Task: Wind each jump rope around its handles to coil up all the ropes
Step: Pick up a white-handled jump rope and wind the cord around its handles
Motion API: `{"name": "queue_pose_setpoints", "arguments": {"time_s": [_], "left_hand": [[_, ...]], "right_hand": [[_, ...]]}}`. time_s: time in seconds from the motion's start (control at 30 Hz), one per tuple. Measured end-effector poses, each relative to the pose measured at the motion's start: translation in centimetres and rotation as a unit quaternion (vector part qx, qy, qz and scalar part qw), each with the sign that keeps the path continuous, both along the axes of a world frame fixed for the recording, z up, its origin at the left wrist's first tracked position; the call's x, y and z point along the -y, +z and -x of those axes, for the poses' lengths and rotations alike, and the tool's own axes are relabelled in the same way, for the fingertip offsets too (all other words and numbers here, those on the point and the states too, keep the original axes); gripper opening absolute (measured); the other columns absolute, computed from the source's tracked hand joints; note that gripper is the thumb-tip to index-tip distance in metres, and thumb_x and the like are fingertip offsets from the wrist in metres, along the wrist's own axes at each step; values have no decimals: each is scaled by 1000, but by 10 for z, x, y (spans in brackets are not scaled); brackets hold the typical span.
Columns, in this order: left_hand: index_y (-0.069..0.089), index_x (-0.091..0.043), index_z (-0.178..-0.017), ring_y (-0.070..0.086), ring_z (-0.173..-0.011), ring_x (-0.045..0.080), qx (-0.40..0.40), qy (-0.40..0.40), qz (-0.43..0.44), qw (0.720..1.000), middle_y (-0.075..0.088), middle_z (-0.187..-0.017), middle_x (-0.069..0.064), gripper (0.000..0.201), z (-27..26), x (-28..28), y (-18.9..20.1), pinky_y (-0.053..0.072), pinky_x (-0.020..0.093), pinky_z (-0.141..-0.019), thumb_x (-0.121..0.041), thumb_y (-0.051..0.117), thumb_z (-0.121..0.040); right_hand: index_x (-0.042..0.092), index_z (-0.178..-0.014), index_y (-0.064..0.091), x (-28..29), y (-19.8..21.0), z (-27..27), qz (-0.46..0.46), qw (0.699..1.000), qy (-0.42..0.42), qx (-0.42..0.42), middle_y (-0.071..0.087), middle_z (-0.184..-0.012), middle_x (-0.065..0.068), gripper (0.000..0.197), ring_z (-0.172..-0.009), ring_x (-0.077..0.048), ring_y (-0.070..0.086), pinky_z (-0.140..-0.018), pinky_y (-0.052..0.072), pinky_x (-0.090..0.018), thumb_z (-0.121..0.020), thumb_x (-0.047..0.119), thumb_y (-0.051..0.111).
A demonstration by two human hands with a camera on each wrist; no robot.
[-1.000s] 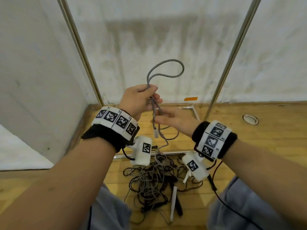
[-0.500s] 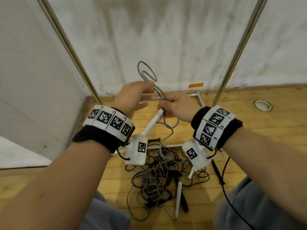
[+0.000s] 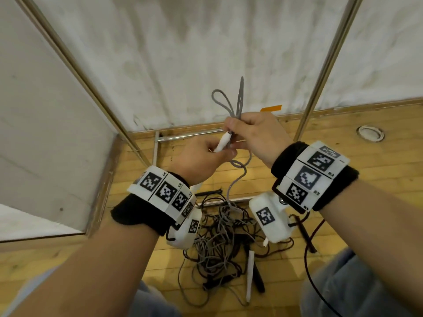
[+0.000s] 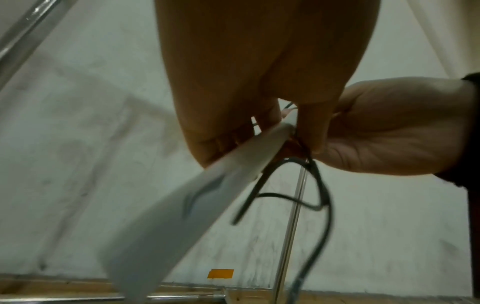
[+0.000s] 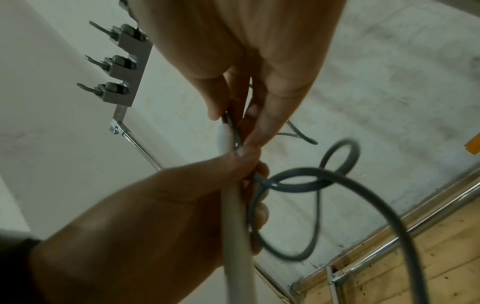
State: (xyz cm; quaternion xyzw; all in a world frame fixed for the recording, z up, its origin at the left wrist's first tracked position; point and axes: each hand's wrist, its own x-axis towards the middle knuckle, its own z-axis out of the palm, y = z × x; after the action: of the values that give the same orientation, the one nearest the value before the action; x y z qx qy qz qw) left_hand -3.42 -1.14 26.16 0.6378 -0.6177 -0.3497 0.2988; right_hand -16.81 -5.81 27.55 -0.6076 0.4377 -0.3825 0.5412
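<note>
The head view looks forward and down from above both forearms toward the wooden plank floor (image 3: pixel 343 156) and white wall. Each wrist view looks up along its palm, very close. All three share the slim white plastic handle (image 3: pixel 223 143) (image 4: pixel 194 195) (image 5: pixel 237 226).

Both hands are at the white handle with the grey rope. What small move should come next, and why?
Probably the right hand should lay its pinched grey rope loops around the white handle that the left hand grips. The loops stand free above the handle, unwound, and much rope trails to the floor pile.
</note>
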Motion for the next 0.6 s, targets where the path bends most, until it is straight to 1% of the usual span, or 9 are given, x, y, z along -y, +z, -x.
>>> {"name": "queue_pose_setpoints", "arguments": {"time_s": [0.07,0.1,0.13,0.2,0.3,0.4,0.47,0.53,0.6], "left_hand": [[68,-18,-71,46,-54,11,2,18,17,1000,56,-55,-5,21,2,0,-2,39,31,-59,-23,62,-91],[65,-17,-66,46,-51,10,-7,42,27,999,54,-53,-8,26,2,2,-2,40,31,-58,-23,61,-91],[64,-15,-66,49,-52,11,-26,72,36,996,56,-53,-7,27,1,3,-3,42,31,-57,-23,61,-92],[64,-17,-69,56,-53,7,-76,114,37,990,62,-54,-8,26,-3,4,-2,46,25,-55,-23,59,-94],[64,-21,-75,60,-57,1,-114,93,18,989,65,-57,-12,22,-6,1,-3,44,19,-54,-23,55,-96],[62,-20,-79,60,-60,0,-131,51,13,990,65,-59,-12,22,-7,-2,-1,45,20,-55,-22,51,-98],[61,-21,-78,60,-62,1,-149,43,12,988,65,-60,-12,24,-7,-1,3,45,22,-55,-22,50,-99],[60,-22,-77,59,-63,3,-147,72,31,986,63,-64,-10,25,-8,1,7,45,23,-56,-23,48,-99],[59,-24,-75,52,-61,9,-112,147,70,980,59,-68,-6,27,-14,6,7,42,25,-55,-24,48,-99]], "right_hand": [[12,-83,66,-3,-1,3,10,1000,-14,-7,69,-92,-10,20,-88,-23,67,-83,56,-37,-94,22,54],[15,-91,66,-4,-3,6,37,998,-28,-46,67,-96,-3,19,-94,-19,64,-88,53,-36,-95,26,52],[17,-104,64,-4,-5,9,65,993,-38,-95,64,-105,1,21,-100,-15,60,-91,48,-32,-95,29,50],[14,-130,50,-4,-12,15,80,977,-34,-194,54,-126,0,40,-109,-12,51,-91,39,-26,-94,30,52],[9,-138,40,-7,-22,21,10,968,48,-244,52,-131,-4,51,-114,-16,49,-89,37,-26,-91,19,58],[11,-131,51,-11,-27,20,-14,973,95,-209,59,-123,-2,42,-107,-15,54,-90,42,-29,-90,15,59],[12,-121,59,-10,-29,18,17,972,90,-217,62,-108,2,32,-93,-12,56,-81,42,-27,-89,17,60],[11,-99,67,-8,-30,19,31,974,78,-211,66,-84,3,14,-70,-6,57,-67,43,-23,-90,18,59],[10,-76,69,-2,-31,24,36,976,51,-209,68,-70,-1,21,-56,-6,58,-60,48,-25,-91,20,58]]}}
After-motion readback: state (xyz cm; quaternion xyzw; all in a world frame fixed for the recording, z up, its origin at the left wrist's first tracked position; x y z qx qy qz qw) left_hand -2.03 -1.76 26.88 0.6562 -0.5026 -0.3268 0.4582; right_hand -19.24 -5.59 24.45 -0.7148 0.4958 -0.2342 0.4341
